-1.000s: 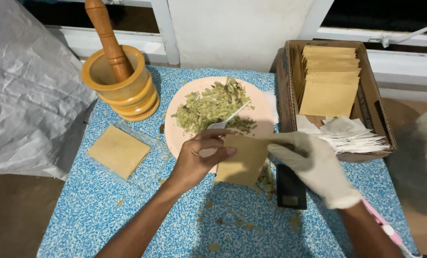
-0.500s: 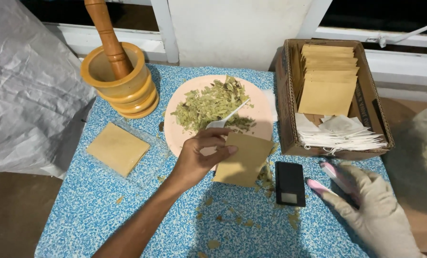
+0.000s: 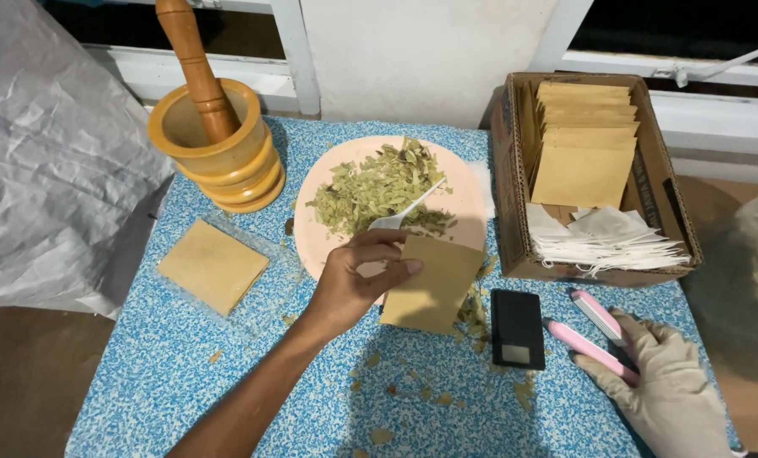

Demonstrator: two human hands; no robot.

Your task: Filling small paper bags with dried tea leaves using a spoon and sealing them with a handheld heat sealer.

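Left grip [image 3: 353,284] pinches flat kraft pouch [image 3: 432,283] (plus white spoon [image 3: 403,215]).

Mortar [image 3: 218,153] left of plate [image 3: 472,199]; box [image 3: 515,203] right

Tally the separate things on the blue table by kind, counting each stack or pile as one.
Mortar with pestle: 1
Pink plate of dried leaves: 1
Cardboard box: 1
Brown envelope or stack: 2
Black scale: 1
Pink tool: 1
White spoon: 1
Total: 8
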